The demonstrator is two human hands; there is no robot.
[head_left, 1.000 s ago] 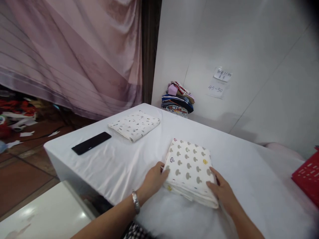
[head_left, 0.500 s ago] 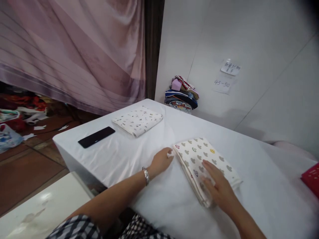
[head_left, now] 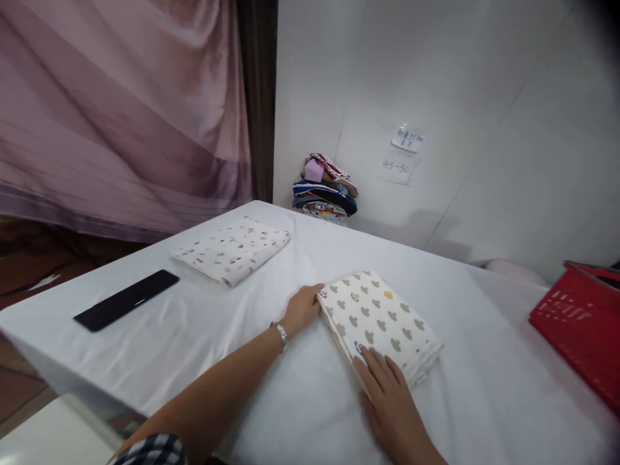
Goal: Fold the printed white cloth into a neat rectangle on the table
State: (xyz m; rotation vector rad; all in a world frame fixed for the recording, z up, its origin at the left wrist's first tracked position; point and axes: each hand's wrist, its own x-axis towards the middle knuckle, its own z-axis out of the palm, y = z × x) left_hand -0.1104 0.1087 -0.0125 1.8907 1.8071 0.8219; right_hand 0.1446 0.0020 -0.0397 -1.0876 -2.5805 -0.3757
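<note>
A folded white cloth (head_left: 372,316) with grey mouse-head prints and a few coloured ones lies flat on the white-covered table in front of me. My left hand (head_left: 301,310), with a silver bracelet at the wrist, has its fingers closed at the cloth's left corner; the fingertips are partly hidden. Over the near edge of the same cloth, my right hand (head_left: 385,394) rests palm down with its fingers stretched out. Farther left lies a second folded white cloth (head_left: 235,248) with small dark prints.
A black phone (head_left: 126,300) lies on the table's left part. Against the wall is a stack of folded fabrics (head_left: 325,187). At the right stands a red bag or box (head_left: 576,323). Paper notes (head_left: 400,166) hang on the wall, and a pink curtain (head_left: 121,110) at left.
My view has turned right, showing more of the red object. My left hand has closed at the cloth's corner. My right hand has slid toward the near edge and flattened.
</note>
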